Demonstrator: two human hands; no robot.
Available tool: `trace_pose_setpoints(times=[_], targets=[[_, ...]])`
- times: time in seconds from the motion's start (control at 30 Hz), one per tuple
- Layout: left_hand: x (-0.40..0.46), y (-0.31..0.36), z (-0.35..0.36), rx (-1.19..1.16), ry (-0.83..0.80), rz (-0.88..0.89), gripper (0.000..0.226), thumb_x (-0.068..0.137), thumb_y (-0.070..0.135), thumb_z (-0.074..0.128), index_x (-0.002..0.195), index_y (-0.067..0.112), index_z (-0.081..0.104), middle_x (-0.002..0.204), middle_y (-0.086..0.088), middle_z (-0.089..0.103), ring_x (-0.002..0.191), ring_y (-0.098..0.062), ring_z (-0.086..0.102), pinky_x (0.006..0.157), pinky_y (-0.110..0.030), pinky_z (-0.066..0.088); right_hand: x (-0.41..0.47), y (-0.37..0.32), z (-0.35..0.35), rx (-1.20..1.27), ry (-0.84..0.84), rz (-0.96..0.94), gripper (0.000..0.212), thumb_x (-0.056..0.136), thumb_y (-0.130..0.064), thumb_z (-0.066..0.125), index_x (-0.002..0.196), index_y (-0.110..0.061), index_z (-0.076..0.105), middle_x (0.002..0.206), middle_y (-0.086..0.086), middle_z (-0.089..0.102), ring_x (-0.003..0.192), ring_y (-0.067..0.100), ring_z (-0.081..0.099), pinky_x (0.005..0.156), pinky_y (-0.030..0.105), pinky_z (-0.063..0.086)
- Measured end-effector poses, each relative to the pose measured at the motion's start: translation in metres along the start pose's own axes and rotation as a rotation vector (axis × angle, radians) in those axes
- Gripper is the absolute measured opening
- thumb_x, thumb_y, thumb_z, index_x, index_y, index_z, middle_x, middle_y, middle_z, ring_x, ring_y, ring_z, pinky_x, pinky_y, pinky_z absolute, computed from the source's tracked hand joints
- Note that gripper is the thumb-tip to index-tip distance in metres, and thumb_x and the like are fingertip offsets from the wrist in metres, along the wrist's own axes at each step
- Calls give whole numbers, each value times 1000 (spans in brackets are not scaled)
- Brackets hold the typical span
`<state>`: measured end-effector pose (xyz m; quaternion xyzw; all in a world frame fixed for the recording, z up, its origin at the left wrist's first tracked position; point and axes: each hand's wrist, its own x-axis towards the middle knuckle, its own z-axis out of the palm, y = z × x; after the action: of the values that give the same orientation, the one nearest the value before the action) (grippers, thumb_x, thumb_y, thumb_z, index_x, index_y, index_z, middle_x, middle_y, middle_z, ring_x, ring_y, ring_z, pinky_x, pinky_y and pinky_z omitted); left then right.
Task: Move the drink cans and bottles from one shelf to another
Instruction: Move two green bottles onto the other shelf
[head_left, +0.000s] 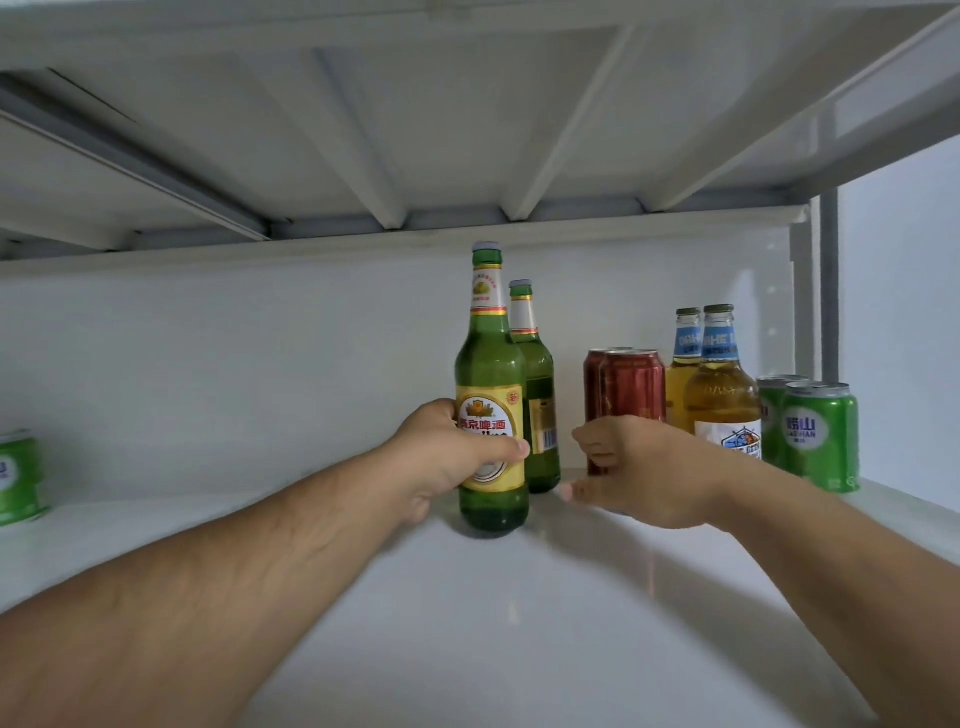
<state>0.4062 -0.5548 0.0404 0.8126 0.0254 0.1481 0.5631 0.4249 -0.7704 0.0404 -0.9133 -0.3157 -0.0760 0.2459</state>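
Note:
My left hand (447, 457) grips a tall green beer bottle (491, 364) with a yellow label, which stands on the white shelf (467, 597). A second green bottle (537, 384) stands just behind it to the right. My right hand (639, 470) hovers in front of two red cans (631, 382), fingers loosely curled with nothing in them. Two amber bottles with blue neck labels (719, 374) stand right of the red cans. Two green cans (818, 434) stand at the far right.
Another green can (18, 478) stands at the shelf's far left edge. The ribbed underside of the upper shelf (441, 130) hangs close overhead. A grey upright post (828, 286) bounds the right side, and a white back wall closes the rear.

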Motion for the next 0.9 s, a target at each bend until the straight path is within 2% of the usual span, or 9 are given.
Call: trace_pose_setpoints(times=[0.17, 0.27, 0.4, 0.43, 0.53, 0.67, 0.83, 0.9], targets=[[17, 4, 26, 3, -3, -3, 59, 66, 22, 96, 117, 22, 67, 111, -1, 76, 105, -24, 72, 99, -48, 57, 0, 8, -2, 50, -59, 2, 36, 87, -47, 72, 69, -25, 51, 66, -3, 44, 62, 16, 45, 62, 32, 39], [24, 3, 35, 7, 2, -11, 62, 65, 24, 97, 119, 22, 66, 111, -1, 76, 104, -24, 72, 99, -49, 57, 0, 6, -2, 63, -85, -1, 24, 88, -47, 71, 81, -26, 60, 80, -3, 62, 79, 19, 61, 75, 31, 51], [30, -2, 41, 17, 5, -27, 60, 67, 24, 96, 119, 21, 66, 111, -1, 76, 104, -23, 72, 99, -49, 57, -2, 3, -3, 82, -100, -17, 17, 90, -44, 70, 93, -29, 65, 97, -4, 72, 94, 17, 67, 89, 36, 56], [31, -3, 42, 18, 5, -30, 61, 67, 24, 96, 120, 21, 66, 111, -1, 76, 104, -24, 72, 99, -49, 57, -3, 3, -4, 77, -100, -19, 16, 90, -44, 70, 92, -29, 65, 96, -4, 73, 93, 17, 68, 89, 36, 56], [35, -5, 42, 22, 4, -33, 61, 67, 25, 96, 121, 20, 67, 111, -2, 76, 105, -25, 72, 99, -49, 58, -4, 2, -6, 39, -93, -14, 28, 90, -45, 69, 73, -28, 56, 74, -2, 60, 72, 16, 58, 70, 31, 49], [39, -6, 43, 31, -2, -33, 61, 66, 25, 96, 119, 20, 69, 110, -2, 77, 103, -25, 74, 98, -48, 58, -4, 2, -7, 29, -98, -2, 34, 90, -45, 69, 67, -27, 51, 67, -2, 51, 64, 15, 50, 64, 31, 42], [40, -5, 45, 56, -16, -34, 61, 68, 26, 96, 121, 20, 67, 113, -2, 76, 105, -24, 72, 100, -49, 57, -3, 3, -6, 34, -105, -1, 25, 88, -49, 70, 81, -27, 61, 81, 1, 65, 76, 17, 62, 73, 32, 51], [40, -5, 45, 67, -19, -37, 62, 68, 26, 95, 122, 21, 66, 114, -2, 76, 106, -24, 72, 100, -49, 57, -3, 2, -5, 27, -112, 5, 25, 88, -50, 69, 94, -25, 66, 94, 3, 72, 88, 19, 68, 85, 37, 57]])
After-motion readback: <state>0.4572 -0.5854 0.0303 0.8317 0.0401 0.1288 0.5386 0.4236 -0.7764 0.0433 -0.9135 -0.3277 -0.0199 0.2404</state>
